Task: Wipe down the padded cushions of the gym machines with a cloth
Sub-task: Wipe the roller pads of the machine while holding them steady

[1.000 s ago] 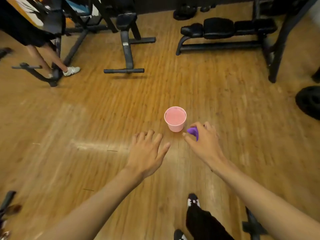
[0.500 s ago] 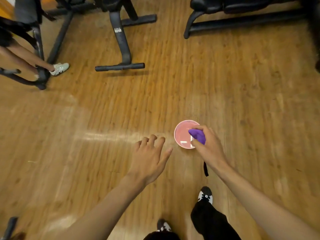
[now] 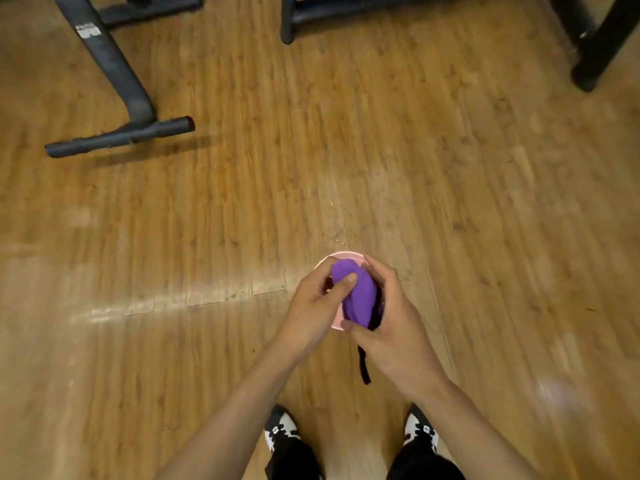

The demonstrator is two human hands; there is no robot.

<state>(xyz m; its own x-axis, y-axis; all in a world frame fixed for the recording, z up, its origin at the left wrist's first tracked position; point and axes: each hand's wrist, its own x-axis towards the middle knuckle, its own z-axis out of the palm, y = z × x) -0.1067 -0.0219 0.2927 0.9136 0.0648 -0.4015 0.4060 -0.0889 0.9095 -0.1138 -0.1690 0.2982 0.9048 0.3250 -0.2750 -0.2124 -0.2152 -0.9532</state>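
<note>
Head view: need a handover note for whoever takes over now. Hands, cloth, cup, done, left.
Left hand: grips the purple cloth, thumb on top.
Right hand: grips the same cloth from the other side.
The cloth is bunched over the mouth of the pink cup; a black strap hangs below the right hand.
Done: cloth in hand; cannot tell if it is wet.
Left: wipe the cushions; no pads in view, only machine legs.

Glossy wood floor (image 3: 450,168); soft purple cloth (image 3: 356,296); matt black metal frame (image 3: 117,74).
</note>
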